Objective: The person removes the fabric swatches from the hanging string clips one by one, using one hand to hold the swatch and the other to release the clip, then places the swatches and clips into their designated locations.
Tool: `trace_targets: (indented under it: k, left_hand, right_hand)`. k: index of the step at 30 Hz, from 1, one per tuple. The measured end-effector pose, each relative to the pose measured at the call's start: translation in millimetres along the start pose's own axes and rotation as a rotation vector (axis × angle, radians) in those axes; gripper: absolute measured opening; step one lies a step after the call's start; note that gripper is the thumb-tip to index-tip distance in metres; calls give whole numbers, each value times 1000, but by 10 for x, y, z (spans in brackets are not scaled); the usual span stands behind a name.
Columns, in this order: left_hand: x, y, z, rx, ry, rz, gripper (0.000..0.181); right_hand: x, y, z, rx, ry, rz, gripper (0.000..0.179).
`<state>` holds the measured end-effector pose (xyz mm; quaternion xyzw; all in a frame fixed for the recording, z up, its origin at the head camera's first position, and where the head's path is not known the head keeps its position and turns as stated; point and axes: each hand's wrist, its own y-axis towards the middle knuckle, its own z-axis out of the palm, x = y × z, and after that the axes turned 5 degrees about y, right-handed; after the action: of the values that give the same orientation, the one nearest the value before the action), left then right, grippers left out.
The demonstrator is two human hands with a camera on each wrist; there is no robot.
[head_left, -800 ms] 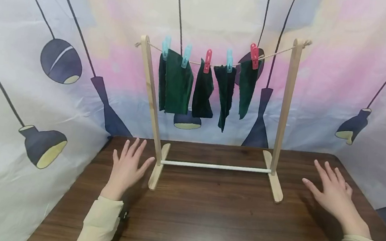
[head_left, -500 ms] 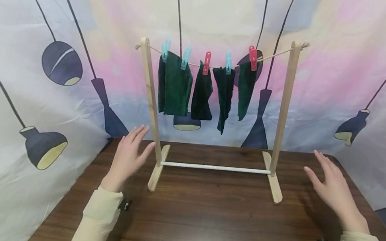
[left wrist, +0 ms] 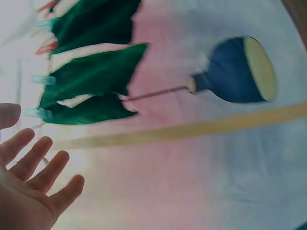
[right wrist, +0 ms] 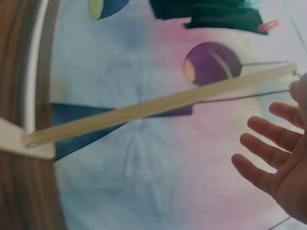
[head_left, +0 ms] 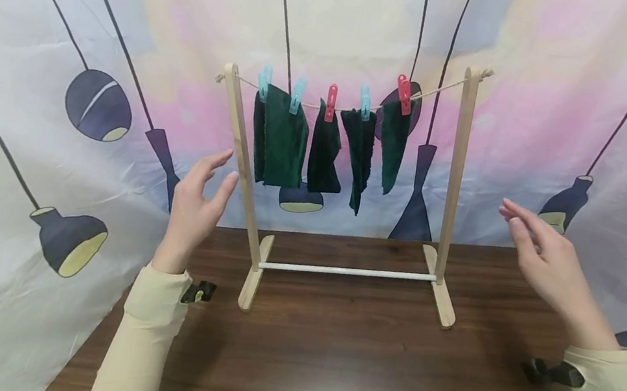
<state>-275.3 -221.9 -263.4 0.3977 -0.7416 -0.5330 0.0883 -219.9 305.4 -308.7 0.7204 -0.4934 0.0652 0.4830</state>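
A small wooden drying rack stands on the table, a twine line strung between its posts. Dark green cloths hang from the line by light blue clothespins and red clothespins. My left hand is raised just left of the left post, its fingers relaxed and holding nothing. In the left wrist view the fingers of that hand are spread apart below the clothespins. To the right of the right post, my right hand hovers with loose fingers. The right wrist view has this hand near the post's top.
A brown wooden table lies under the rack. A white rod joins the rack's two wooden feet low down. Behind hangs a pastel curtain printed with dark lamps.
Both hands have risen from low over the table beside the rack's feet to about mid-post height. Their spread fingers have drawn together somewhat. The rack and cloths stay put; the view shifts slightly.
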Motion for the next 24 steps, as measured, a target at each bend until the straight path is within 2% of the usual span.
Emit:
trace_targets:
  k: [3,7,12,16,20,24]
  left_hand:
    - [-120,154,-17,19,-88,-5,40]
    - [-276,361,-29,72,-173,19,44]
    - [-463,616,-23,146,-205,7,45]
    - [-624,791,58,216,-230,0,45]
    - [-785,932,180,271,-269,22,43]
    - [-946,1060,289,316,-278,47,43]
  right_hand:
    - [158,108,-45,-14,53,-24,41]
    - [315,235,-68,0,84,-20,40]
    - [424,395,-56,36,114,21,41]
    - [460,496,-33,40,164,42,41]
    - [503,570,6,43,225,50,42]
    - [579,628,40,48,242,54,43]
